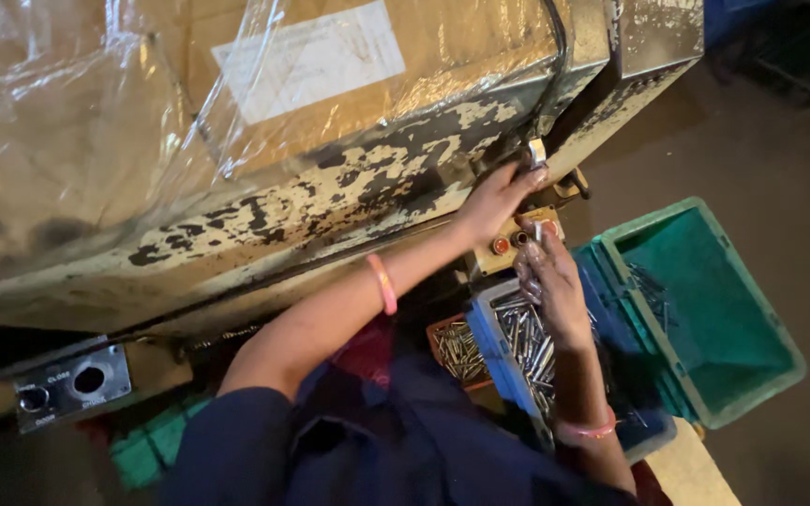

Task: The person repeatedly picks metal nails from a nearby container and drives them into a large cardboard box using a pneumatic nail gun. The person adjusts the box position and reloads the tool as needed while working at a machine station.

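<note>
The left hand [497, 199] reaches up and away from the body to the worn, paint-chipped machine [330, 187], its fingers curled around a small metal clip or lever [536, 152] at the machine's lower edge, just beside a black cable [560, 66]; the right hand [547, 272] hangs lower and nearer the body, fingers closed in a pinch on a short metal pin [537, 231] that stands roughly upright, its long axis pointing toward the machine; the pin lies just below and slightly right of the left hand, so the two hands are near each other but apart, with a small yellow button box [508, 245] between them; of the two, the right hand is the nearer to the grey tray [486, 323] of like metal pins directly beneath its wrist; a second, reddish tray of pins [458, 351] sits just beside it, toward the body; to the right a green plastic crate [705, 309] rests on the dim floor [780, 169], nearly bare inside save a few pins; plastic-wrapped cardboard [142, 94] lies on top of the machine; room around the hands is tight.
</note>
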